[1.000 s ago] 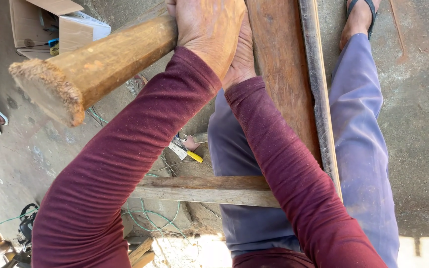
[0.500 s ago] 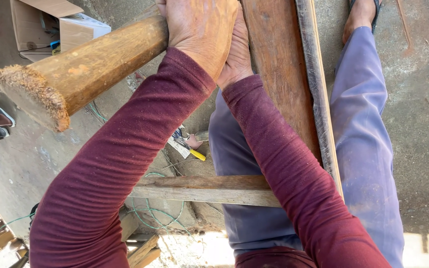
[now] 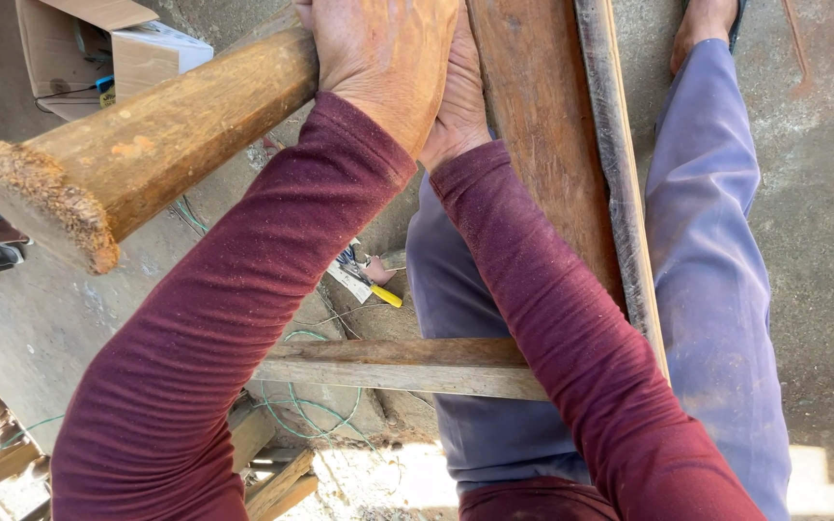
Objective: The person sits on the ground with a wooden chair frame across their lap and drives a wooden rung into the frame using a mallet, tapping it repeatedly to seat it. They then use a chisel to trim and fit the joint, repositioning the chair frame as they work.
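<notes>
A thick round wooden post (image 3: 147, 145) with a rough sawn end points toward the lower left. My left hand (image 3: 383, 53) is clamped over the post near the top of the view. My right hand (image 3: 456, 96) lies mostly hidden beneath the left, pressed against the same post beside a long brown plank (image 3: 542, 145). Both arms wear dark red sleeves. My legs in blue trousers (image 3: 716, 251) stand on the concrete floor below.
A weathered wooden crosspiece (image 3: 388, 365) runs under my arms. An open cardboard box (image 3: 98, 48) sits at the upper left. A yellow-handled tool (image 3: 369, 285) and green wire (image 3: 311, 405) lie on the floor. Scrap wood pieces (image 3: 272, 482) are at the bottom.
The post's rough end has shifted left and slightly down in view. Both hands keep the same hold on it.
</notes>
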